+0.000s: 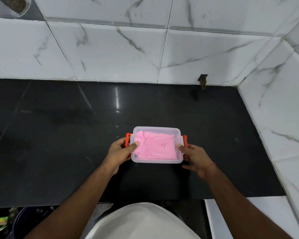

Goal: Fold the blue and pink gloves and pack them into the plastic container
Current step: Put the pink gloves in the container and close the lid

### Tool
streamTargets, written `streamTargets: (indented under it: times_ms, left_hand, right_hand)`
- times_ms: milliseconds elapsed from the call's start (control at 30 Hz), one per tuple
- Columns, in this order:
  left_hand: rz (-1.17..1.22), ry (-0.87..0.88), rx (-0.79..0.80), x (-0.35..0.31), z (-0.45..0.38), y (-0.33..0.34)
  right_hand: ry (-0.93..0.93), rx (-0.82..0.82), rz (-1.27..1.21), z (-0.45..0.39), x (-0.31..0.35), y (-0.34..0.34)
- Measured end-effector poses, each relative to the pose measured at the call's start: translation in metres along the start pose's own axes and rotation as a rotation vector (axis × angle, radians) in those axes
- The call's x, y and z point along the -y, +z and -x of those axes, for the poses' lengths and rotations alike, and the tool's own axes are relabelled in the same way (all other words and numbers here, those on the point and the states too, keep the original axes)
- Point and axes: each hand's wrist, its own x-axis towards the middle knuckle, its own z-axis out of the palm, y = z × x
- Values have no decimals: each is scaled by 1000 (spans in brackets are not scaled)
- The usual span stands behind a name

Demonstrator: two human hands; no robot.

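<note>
A clear plastic container (156,161) with its lid on sits on the black desk (59,135) at frame centre, pink gloves (154,147) folded inside. The left hand (118,152) and right hand (195,159) each grip an end by the orange clasps (128,140), thumbs pressed on the lid.

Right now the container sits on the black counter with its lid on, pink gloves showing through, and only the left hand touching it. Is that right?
Not quite. In the head view both hands are on the container: the left hand at its left end and the right hand at its right end, each by an orange latch. The rest stands: lid on, pink gloves visible inside, black counter beneath.
</note>
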Motion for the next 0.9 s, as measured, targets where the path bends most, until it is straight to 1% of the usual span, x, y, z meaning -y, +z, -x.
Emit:
streamTargets:
  times_ms: [67, 167, 267, 333, 433, 500, 600, 700, 800, 867, 900]
  left_hand:
    - [-36, 63, -29, 2, 4, 4]
    - [-182, 172, -62, 6, 9, 14]
    - [-284, 211, -86, 10, 14, 23]
    - [-334, 238, -105, 11, 15, 27]
    - [-393, 248, -125, 11, 14, 28]
    - [-438, 253, -130, 11, 12, 28]
    - [-559, 301, -159, 14, 12, 32]
    - [-618, 343, -182, 19, 12, 37]
    - [-683, 347, -135, 19, 9, 29]
    - [-831, 346, -140, 16, 10, 22]
    - [-915, 373, -173, 12, 10, 20]
  right_hand:
    - [-43, -7, 2, 1, 0, 4]
    - [-152, -21, 43, 1, -5, 12]
    - [-269, -79, 155, 0, -12, 23]
    - [-321, -130, 200, -1, -16, 28]
    - [-389, -163, 287, -2, -19, 32]
    - [-420, -203, 413, -3, -22, 36]
    - [-429, -247, 486, -2, -25, 43]
    - [-446, -218, 538, 0, -26, 43]
    - [-448, -159, 609, -3, -25, 33]
    - [-479, -145, 710, -5, -24, 25]
    - [-518, -164, 772, -6, -22, 22]
